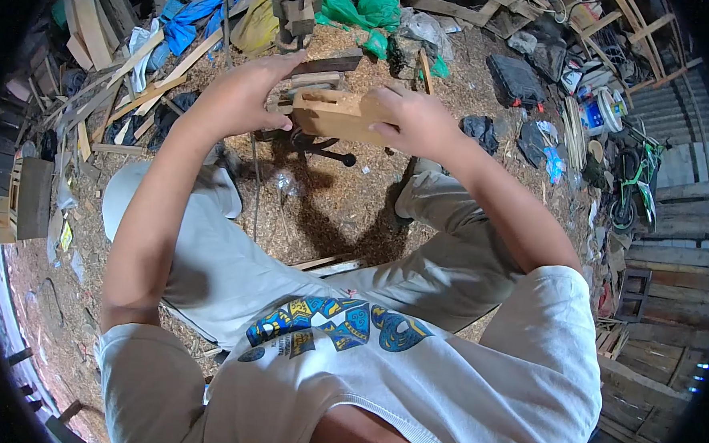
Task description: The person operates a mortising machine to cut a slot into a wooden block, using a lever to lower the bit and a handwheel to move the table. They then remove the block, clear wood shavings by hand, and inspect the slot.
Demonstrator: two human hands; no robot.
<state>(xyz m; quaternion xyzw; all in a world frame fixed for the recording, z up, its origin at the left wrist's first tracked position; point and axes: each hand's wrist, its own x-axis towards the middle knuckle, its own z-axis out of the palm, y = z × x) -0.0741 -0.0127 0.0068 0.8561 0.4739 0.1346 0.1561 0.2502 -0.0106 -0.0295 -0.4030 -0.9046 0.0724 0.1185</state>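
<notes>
In front of the white shirt (458, 379), at the upper centre of the head view: wooden block (332, 122), held above the floor (286, 226) strewn with shavings, forward of the pale trousers (224, 255). Long axis of block: roughly left to right, across the body. Slot-like recess in the upper face, toward the left end.

Right hand (422, 122): closed around the right end of the block, thumb on the near side, fingers over the top. Nearer of the two hands to the block, with the block extending leftward from the grip.

Left hand (245, 95): open, thumb and fingers spread apart, nothing visibly gripped. Thumb tip just beside the free left end of the block; contact at that point not possible to tell. Fingers directed toward a dark board (335, 62), beyond the block; contact there likewise unclear.

Below the block, on the near side: black bar (326, 151) with a knobbed end. Farther out, on the floor: green plastic (364, 7) ahead, black case (518, 82) to the right.
</notes>
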